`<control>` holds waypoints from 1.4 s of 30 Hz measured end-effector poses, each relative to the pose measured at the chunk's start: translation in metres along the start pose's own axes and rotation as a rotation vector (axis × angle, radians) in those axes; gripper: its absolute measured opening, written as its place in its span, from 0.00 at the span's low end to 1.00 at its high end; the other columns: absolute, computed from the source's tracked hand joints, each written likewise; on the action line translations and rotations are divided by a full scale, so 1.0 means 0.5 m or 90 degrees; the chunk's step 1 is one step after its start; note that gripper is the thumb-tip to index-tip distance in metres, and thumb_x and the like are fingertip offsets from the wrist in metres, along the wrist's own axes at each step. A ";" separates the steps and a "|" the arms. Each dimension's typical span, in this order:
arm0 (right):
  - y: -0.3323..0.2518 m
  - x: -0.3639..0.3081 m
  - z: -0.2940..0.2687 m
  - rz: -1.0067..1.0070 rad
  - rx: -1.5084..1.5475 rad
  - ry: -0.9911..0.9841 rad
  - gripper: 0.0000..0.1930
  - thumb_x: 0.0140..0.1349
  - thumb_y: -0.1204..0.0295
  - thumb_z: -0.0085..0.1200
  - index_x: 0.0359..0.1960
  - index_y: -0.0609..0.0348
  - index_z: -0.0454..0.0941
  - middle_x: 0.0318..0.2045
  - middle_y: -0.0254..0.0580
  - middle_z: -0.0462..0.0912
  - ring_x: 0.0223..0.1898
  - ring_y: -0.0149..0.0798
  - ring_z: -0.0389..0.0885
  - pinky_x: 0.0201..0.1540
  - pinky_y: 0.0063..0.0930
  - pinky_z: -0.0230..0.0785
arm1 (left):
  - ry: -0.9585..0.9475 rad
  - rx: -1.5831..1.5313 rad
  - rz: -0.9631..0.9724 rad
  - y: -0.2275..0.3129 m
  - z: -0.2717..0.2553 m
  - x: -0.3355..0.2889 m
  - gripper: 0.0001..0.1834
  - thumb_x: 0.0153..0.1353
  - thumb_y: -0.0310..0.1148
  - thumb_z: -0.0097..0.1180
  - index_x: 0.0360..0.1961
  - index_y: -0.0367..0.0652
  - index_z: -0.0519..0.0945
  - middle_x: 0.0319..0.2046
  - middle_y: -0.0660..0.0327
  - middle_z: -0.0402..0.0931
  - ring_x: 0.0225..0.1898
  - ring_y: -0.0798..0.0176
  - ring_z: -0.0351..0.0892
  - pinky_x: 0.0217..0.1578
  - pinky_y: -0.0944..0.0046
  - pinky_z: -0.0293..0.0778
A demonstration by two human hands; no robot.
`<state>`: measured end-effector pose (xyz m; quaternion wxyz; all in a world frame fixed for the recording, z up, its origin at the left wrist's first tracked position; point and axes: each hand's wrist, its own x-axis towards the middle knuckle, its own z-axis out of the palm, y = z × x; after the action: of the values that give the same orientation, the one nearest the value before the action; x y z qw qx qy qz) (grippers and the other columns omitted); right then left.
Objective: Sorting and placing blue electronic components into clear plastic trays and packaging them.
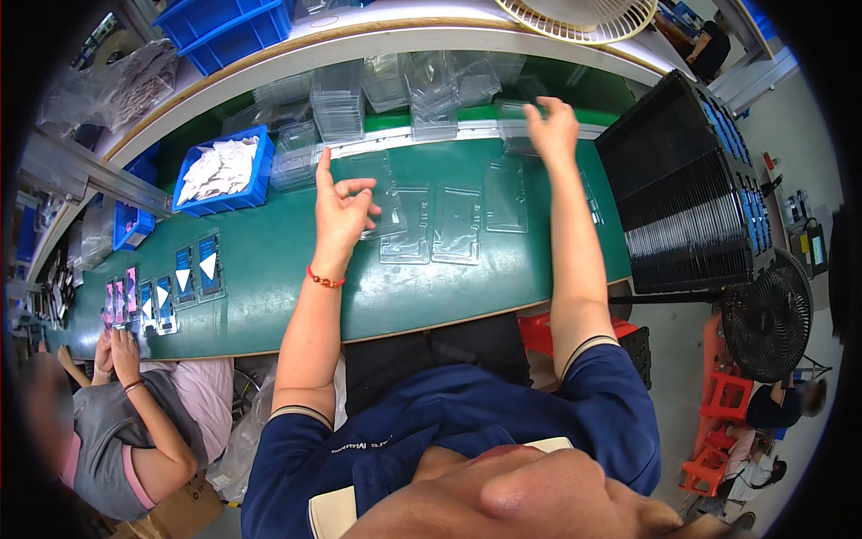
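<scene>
My left hand (344,211) is open over the green table (476,296), index finger pointing away and the others loosely spread. Beside its fingers lies a clear plastic blister tray (387,190), partly covered by the hand. More blister trays lie flat between my hands: one (407,225) near the left hand, one (458,225) in the middle and one (505,197) farther right. My right hand (554,130) is raised at the table's far side, with thumb and bent fingers apart. Just left of it is a stack of clear trays (515,128); whether the fingertips touch it cannot be made out.
Stacks of clear trays (338,112) line the back. A blue bin (263,180) of white packets stands left. Tall black trays (691,198) border the right end. Packages with blue cards (209,267) lie left, near a co-worker's hands (118,352). A black fan (766,314) stands right.
</scene>
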<state>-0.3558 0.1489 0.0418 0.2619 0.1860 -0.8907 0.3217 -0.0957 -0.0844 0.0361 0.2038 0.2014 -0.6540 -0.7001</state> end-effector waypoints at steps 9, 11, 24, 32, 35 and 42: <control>-0.050 0.033 0.015 0.107 0.266 -0.056 0.19 0.54 0.58 0.60 0.36 0.64 0.81 0.29 0.45 0.84 0.32 0.37 0.83 0.38 0.28 0.74 | 0.111 0.410 -0.014 -0.035 -0.070 0.034 0.34 0.48 0.23 0.54 0.60 0.47 0.64 0.47 0.51 0.72 0.40 0.56 0.77 0.42 0.60 0.74; -0.100 0.023 0.022 0.117 0.255 -0.063 0.23 0.54 0.56 0.60 0.41 0.66 0.79 0.29 0.45 0.84 0.32 0.35 0.82 0.39 0.27 0.74 | 0.114 0.484 0.013 -0.037 -0.077 0.034 0.31 0.48 0.25 0.55 0.58 0.46 0.67 0.48 0.50 0.71 0.47 0.53 0.75 0.49 0.58 0.71; -0.062 0.014 -0.011 0.269 0.604 -0.049 0.26 0.57 0.85 0.50 0.58 0.73 0.59 0.35 0.54 0.78 0.29 0.41 0.81 0.29 0.28 0.79 | 0.167 0.684 0.131 -0.026 -0.045 0.010 0.18 0.50 0.35 0.62 0.44 0.43 0.79 0.51 0.51 0.69 0.53 0.45 0.65 0.54 0.53 0.64; -0.089 -0.102 -0.063 0.362 0.924 -0.159 0.38 0.54 0.87 0.47 0.66 0.52 0.45 0.32 0.50 0.77 0.33 0.48 0.82 0.36 0.36 0.80 | 0.018 0.286 0.312 -0.019 0.012 -0.011 0.06 0.53 0.29 0.60 0.32 0.40 0.82 0.32 0.59 0.79 0.36 0.63 0.77 0.37 0.65 0.71; -0.185 -0.162 -0.047 0.317 0.976 -0.307 0.38 0.54 0.87 0.48 0.65 0.52 0.46 0.32 0.47 0.76 0.34 0.47 0.82 0.36 0.36 0.81 | -0.071 0.196 0.196 -0.038 0.017 -0.010 0.10 0.57 0.29 0.59 0.39 0.39 0.81 0.33 0.62 0.79 0.37 0.72 0.75 0.36 0.74 0.70; -0.259 -0.248 -0.006 0.266 0.866 -0.485 0.29 0.55 0.79 0.58 0.57 0.60 0.57 0.36 0.39 0.72 0.37 0.38 0.80 0.41 0.31 0.77 | -0.151 -0.202 0.117 -0.033 0.017 -0.001 0.06 0.61 0.29 0.56 0.36 0.39 0.74 0.35 0.60 0.77 0.36 0.69 0.75 0.35 0.71 0.72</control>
<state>-0.1916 0.0773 0.0324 -0.2959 0.2311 -0.5444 0.7501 -0.1002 -0.0762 0.0202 0.2173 0.0226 -0.5704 -0.7917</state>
